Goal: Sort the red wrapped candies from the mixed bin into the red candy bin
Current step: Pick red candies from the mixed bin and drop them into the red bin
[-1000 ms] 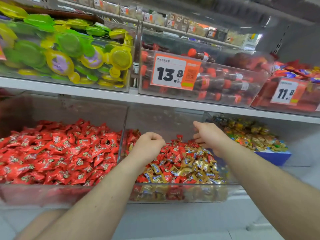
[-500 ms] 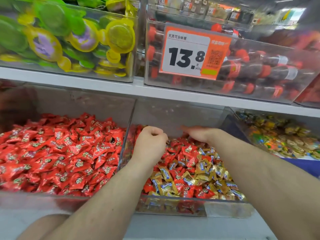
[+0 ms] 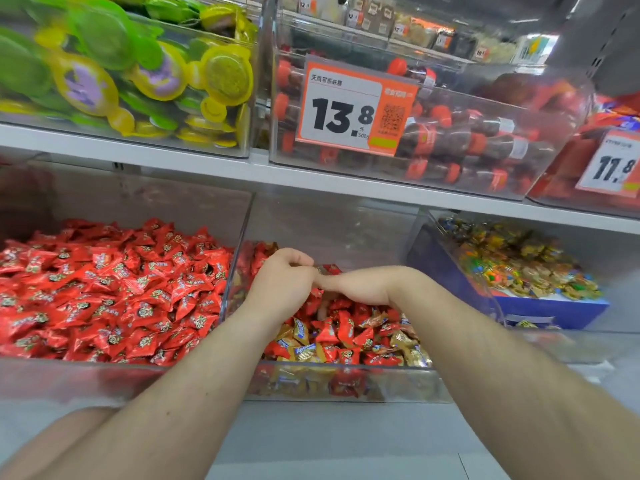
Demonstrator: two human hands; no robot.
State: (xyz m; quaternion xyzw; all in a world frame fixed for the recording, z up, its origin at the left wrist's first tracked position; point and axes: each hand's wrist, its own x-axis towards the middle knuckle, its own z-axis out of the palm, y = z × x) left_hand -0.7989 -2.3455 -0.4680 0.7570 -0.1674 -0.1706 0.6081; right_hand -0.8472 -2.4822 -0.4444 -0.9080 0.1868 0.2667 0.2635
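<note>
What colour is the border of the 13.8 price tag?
Orange, around a white panel with black numerals. The price tag shows clearly in the head view, the only one.

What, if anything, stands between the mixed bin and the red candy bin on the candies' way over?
Only the clear wall shared by the mixed bin and the red bin. It rises above both candy piles, so candies must be lifted over it. Both bins are open on top; nothing else visible blocks the way.

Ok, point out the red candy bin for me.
In the head view the red candy bin sits lower left on the bottom shelf, directly left of the mixed bin and under the green-and-yellow candy bin.
</note>
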